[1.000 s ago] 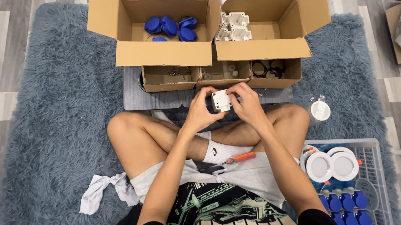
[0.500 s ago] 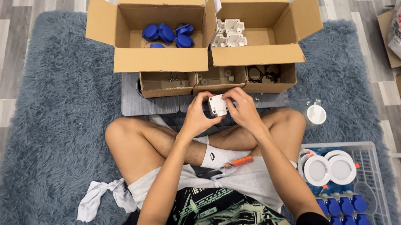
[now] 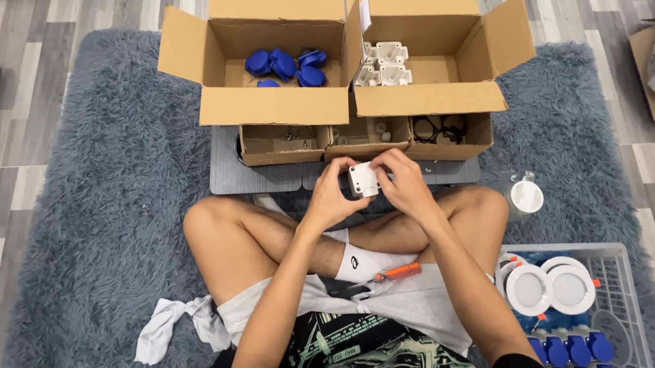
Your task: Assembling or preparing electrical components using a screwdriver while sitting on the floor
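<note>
While the person sits cross-legged on a grey-blue shaggy rug point(image 3: 82, 195), both hands meet over the crossed shins around a small white square box point(image 3: 364, 180). The left hand point(image 3: 335, 195) grips it from the nine o'clock side, fingers curled round its edge and clamped on it; something dark shows between that palm and the box, too small to tell. The right hand point(image 3: 404, 183) closes on the three o'clock side, fingers bent over the top corner and pressed to the box.

At twelve o'clock from the hands stand three small open cartons point(image 3: 367, 137) in a row on a grey board, holding little parts too small to make out. Beyond them, at eleven o'clock, a larger open cardboard box point(image 3: 273, 104) holds blue caps point(image 3: 285, 64); just beside it at one o'clock a second open box point(image 3: 436, 93) holds white square housings point(image 3: 384, 64).

At six o'clock from the hands, on the lap, lies an orange-handled screwdriver point(image 3: 397, 272). At three o'clock a small clear cup with a white lid point(image 3: 524, 196) sits on the rug. At five o'clock a white wire basket point(image 3: 611, 258) holds two round white lamps point(image 3: 551, 288) above blue pieces point(image 3: 568, 350). At seven o'clock a white cloth point(image 3: 175, 326) lies crumpled on the rug.
</note>
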